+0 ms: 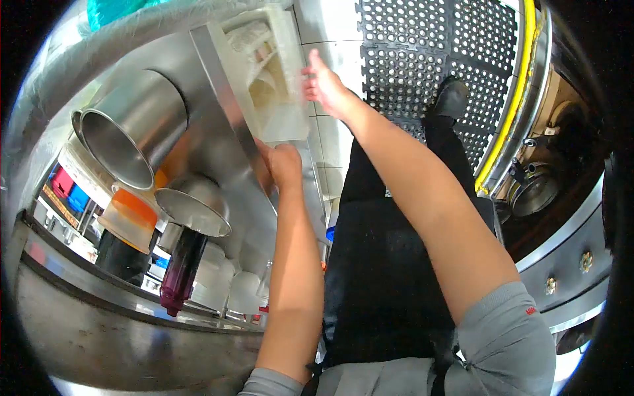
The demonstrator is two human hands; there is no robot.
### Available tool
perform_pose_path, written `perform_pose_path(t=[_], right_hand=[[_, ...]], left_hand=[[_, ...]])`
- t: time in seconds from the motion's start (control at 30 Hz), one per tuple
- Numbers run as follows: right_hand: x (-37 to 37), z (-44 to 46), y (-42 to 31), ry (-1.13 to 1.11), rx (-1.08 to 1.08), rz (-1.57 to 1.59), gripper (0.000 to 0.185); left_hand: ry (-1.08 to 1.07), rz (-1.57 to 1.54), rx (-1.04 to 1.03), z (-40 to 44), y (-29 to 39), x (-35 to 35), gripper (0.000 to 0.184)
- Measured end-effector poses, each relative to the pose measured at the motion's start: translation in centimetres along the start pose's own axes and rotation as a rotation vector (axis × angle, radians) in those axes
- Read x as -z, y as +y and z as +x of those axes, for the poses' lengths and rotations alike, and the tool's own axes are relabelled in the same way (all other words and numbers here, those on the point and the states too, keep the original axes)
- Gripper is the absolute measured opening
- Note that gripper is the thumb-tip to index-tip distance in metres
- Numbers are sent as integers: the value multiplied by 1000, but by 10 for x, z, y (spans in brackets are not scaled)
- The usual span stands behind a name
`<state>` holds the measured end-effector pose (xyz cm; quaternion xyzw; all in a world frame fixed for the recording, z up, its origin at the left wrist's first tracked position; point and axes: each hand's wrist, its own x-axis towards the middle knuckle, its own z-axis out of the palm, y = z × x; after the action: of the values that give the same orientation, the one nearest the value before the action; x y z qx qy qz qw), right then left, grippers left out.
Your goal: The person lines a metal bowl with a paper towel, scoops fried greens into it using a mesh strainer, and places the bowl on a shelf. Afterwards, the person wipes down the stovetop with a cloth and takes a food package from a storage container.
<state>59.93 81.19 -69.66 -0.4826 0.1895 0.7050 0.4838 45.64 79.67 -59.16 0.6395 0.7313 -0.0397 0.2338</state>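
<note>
My left hand (pixel 282 165) is at the front edge of the steel shelf (pixel 228 99), its fingers partly hidden behind that edge. What it holds, if anything, cannot be made out. Beyond it lies a pale plastic bin (pixel 295 86) with whitish items inside. My right hand (pixel 323 84) is raised beside the bin's right side, fingers apart and slightly blurred, with nothing in it.
On the left are a large steel pot (pixel 142 119), a steel bowl (pixel 195 204), an orange-tinted container (pixel 129 218) and a dark purple bottle (pixel 178 277). A black perforated mat (pixel 409 66) covers the floor. At right, a pan (pixel 533 191) sits beyond a yellow hose (pixel 508 112).
</note>
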Motion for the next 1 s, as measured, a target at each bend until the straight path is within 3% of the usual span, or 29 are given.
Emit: perform_pose_path(t=[0.07,0.13,0.2,0.27,0.4,0.47,0.5,0.53,0.57,0.6,0.63,0.67,0.7,0.73,0.77,0.8,0.93,1.0], right_hand=[[32,-12,-9,30,29,-11,73],[61,-21,-20,81,54,-36,87],[82,-31,-29,143,78,-31,78],[97,-39,-34,106,108,-55,73],[90,-66,-49,148,103,-113,55],[78,-73,-46,686,942,-918,43],[67,-83,-59,610,1108,-949,44],[56,-87,-74,607,1114,-955,44],[43,-88,-90,511,1187,-1152,42],[32,-87,-103,407,1257,-1347,41],[21,-83,-114,401,1271,-1347,41],[11,-75,-125,306,1227,-1544,40],[2,-68,-135,206,1176,-1737,41],[-5,-62,-144,195,1196,-1733,41],[-12,-56,-153,21,962,-1885,38],[-20,-52,-159,-153,715,-2014,35],[-24,-56,-160,-200,682,-2112,24],[-15,-79,-156,-106,692,-2082,22]], left_hand=[[14,38,2,1,2,-2,66],[8,87,-47,-3,1,-1,67],[15,133,-97,-2,5,-1,67],[-38,6,23,0,10,2,78],[-14,38,44,0,12,-2,78],[79,114,-27,0,12,-6,71],[80,110,-24,-3,13,-6,71],[133,132,-154,-9,16,-8,73],[191,152,-283,-14,21,-11,75],[202,144,-280,-25,35,-7,75],[155,-171,-236,-40,58,4,78],[108,-482,-191,-50,78,19,82],[126,-484,-193,-53,94,35,82],[175,-601,-177,-55,110,51,83],[226,-715,-163,-55,119,65,85],[249,-712,-167,-51,123,76,85],[486,-772,-94,-23,136,124,91],[448,-505,-100,-11,140,148,91]])
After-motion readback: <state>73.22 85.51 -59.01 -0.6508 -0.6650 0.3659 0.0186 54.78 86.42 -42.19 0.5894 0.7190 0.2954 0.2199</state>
